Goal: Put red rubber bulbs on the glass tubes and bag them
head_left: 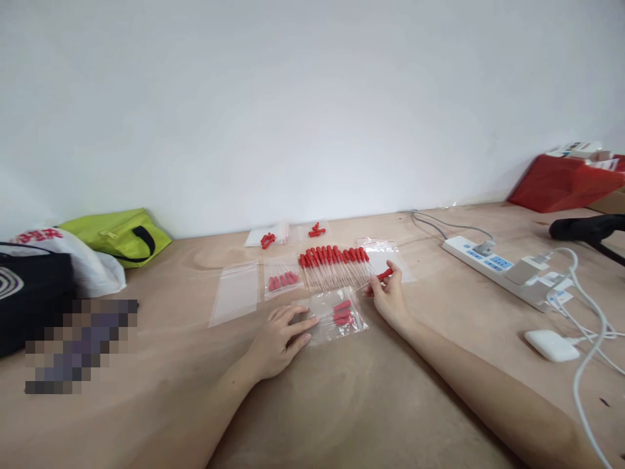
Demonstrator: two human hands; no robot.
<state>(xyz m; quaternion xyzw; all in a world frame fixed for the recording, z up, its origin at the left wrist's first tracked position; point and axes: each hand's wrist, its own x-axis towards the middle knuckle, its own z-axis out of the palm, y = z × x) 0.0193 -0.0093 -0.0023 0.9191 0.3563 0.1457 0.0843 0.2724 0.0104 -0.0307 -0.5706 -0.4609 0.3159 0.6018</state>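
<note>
My left hand (283, 335) rests at the left edge of a clear zip bag (325, 333), its thumb and fingers on the plastic. Inside lie several red-handled tools (343, 312), apparently small screwdrivers with thin pale shafts. In my right hand (389, 299), thumb and fingers close around one small red-handled screwdriver (385, 275), just right of that bag. A row of similar screwdrivers (334, 255) lies behind the bag, handles toward the wall. Left of the row is another zip bag (282, 293) containing several more.
A flat zip bag (235, 293) lies on the left, another (395, 257) on the right. Red pieces (268, 240) sit on bags near the wall. A power strip (493, 267), white cables and charging case (551, 345) occupy the right. Bags, including a green one (117, 234), stand left.
</note>
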